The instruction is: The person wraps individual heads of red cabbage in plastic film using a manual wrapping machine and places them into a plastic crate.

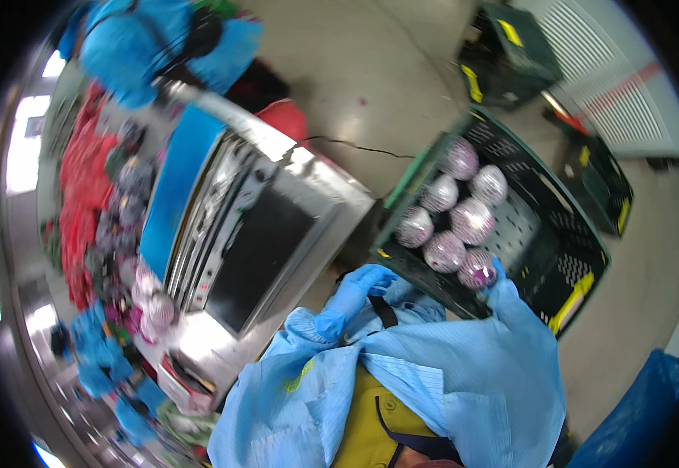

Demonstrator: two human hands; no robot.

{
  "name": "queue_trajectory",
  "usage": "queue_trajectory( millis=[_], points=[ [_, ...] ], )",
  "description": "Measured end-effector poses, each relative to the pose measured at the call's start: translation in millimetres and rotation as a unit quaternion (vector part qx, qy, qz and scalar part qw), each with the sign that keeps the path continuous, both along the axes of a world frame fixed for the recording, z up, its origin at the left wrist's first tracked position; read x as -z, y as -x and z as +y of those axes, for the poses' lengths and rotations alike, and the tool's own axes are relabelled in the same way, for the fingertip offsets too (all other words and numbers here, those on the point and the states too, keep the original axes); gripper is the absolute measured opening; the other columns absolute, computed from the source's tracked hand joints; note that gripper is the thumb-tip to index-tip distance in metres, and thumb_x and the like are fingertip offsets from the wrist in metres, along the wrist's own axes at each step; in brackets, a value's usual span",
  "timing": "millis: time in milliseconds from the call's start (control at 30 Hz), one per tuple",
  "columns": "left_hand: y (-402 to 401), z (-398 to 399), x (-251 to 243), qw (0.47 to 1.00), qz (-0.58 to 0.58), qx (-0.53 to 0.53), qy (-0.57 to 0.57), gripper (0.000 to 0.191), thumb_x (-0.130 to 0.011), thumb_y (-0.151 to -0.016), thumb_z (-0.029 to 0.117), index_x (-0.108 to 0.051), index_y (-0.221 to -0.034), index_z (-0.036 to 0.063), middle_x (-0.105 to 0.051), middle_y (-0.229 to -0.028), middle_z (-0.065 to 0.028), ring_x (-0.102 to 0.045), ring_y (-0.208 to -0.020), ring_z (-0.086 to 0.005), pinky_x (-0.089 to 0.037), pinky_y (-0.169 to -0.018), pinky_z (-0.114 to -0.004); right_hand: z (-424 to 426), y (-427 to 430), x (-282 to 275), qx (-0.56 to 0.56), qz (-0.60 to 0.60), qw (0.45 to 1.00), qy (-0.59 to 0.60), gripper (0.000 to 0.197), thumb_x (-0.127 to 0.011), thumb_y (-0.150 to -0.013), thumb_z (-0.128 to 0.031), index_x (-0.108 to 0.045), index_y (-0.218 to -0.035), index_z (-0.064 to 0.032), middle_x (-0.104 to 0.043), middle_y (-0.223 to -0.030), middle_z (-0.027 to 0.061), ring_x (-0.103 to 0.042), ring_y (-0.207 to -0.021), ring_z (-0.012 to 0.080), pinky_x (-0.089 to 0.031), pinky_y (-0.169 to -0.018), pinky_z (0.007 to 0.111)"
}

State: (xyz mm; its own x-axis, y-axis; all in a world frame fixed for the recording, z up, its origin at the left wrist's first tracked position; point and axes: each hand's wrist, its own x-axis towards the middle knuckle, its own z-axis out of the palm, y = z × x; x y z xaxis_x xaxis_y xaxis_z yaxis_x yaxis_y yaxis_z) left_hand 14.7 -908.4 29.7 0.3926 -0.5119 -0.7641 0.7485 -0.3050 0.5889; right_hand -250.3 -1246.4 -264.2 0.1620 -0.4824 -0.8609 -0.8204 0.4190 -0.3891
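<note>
In the head view, my right hand (496,281), in a blue glove, is at the near side of a dark green plastic crate (573,234). Its fingers rest against a round pink-and-white bundle (477,270) in shiny clear wrap; the sleeve and bundle hide most of the hand, and the bundle seems to be held. Several similar wrapped bundles (472,221) fill the crate's left half. My left hand (365,286), also blue-gloved, hovers before my body, left of the crate. Its fingers are loosely bent and apart, with nothing visible in them.
A metal worktable (339,193) on the left carries a machine with a dark flat plate (263,251) and a blue panel (181,187). Further left lie wrapped bundles (155,310). More crates (509,58) stand at the upper right. A cable (362,147) crosses the floor. People in blue work beyond.
</note>
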Motion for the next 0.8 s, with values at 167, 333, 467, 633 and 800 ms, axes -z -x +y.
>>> queue_trajectory(
  millis=[167,333,467,633,800],
  points=[
    [-1.3,91.0,4.4,0.996,-0.028,-0.077,0.046,0.03,-0.048,-0.099,0.028,-0.066,-0.109,0.0063,-0.066,-0.107,-0.0058,-0.061,-0.1,-0.0163,-0.048,-0.09,-0.032,-9.6,-11.8,-3.4,-0.186,0.119,0.954,0.203,0.044,-0.06,-0.09,-0.022,-0.054,-0.126,0.0024,-0.063,-0.117,0.0194,-0.062,-0.097,0.028,-0.052,-0.086,0.042],
    [4.2,229.5,-32.6,0.974,-0.091,-0.202,0.05,0.027,-0.051,-0.098,0.025,-0.067,-0.109,0.0062,-0.066,-0.108,-0.0068,-0.061,-0.101,-0.0176,-0.048,-0.091,-0.033,-31.5,-58.9,-62.0,-0.15,0.014,0.881,0.448,0.039,-0.062,-0.09,-0.016,-0.057,-0.123,0.0031,-0.065,-0.113,0.0188,-0.062,-0.093,0.0251,-0.053,-0.083,0.038],
    [34.9,356.8,-61.3,0.925,-0.182,-0.333,-0.022,0.03,-0.047,-0.099,0.023,-0.068,-0.106,0.004,-0.067,-0.103,-0.0091,-0.064,-0.095,-0.0181,-0.05,-0.089,-0.032,121.3,-207.3,-201.2,-0.099,-0.42,0.864,0.261,0.04,-0.05,-0.096,-0.014,-0.048,-0.131,0.0052,-0.061,-0.12,0.0174,-0.06,-0.102,0.0268,-0.05,-0.09,0.036],
    [36.4,523.0,8.7,0.773,-0.216,-0.596,-0.027,0.032,-0.047,-0.098,0.028,-0.062,-0.111,0.0032,-0.064,-0.11,-0.0141,-0.063,-0.097,-0.0219,-0.052,-0.086,-0.035,484.9,-326.4,-408.7,-0.422,-0.439,0.793,0.013,0.033,-0.047,-0.098,-0.023,-0.062,-0.12,-0.0042,-0.063,-0.115,0.0091,-0.06,-0.094,0.0157,-0.049,-0.083,0.031],
    [-36.4,623.1,73.1,0.71,-0.013,-0.683,0.169,0.051,-0.05,-0.096,0.041,-0.046,-0.13,0.0044,-0.053,-0.125,-0.018,-0.06,-0.103,-0.0315,-0.053,-0.086,-0.045,770.4,-402.7,-367.3,-0.641,-0.589,0.484,-0.086,0.048,-0.062,-0.089,-0.016,-0.049,-0.135,-0.0115,-0.056,-0.119,0.0168,-0.06,-0.106,0.0284,-0.049,-0.091,0.036]
  ],
)
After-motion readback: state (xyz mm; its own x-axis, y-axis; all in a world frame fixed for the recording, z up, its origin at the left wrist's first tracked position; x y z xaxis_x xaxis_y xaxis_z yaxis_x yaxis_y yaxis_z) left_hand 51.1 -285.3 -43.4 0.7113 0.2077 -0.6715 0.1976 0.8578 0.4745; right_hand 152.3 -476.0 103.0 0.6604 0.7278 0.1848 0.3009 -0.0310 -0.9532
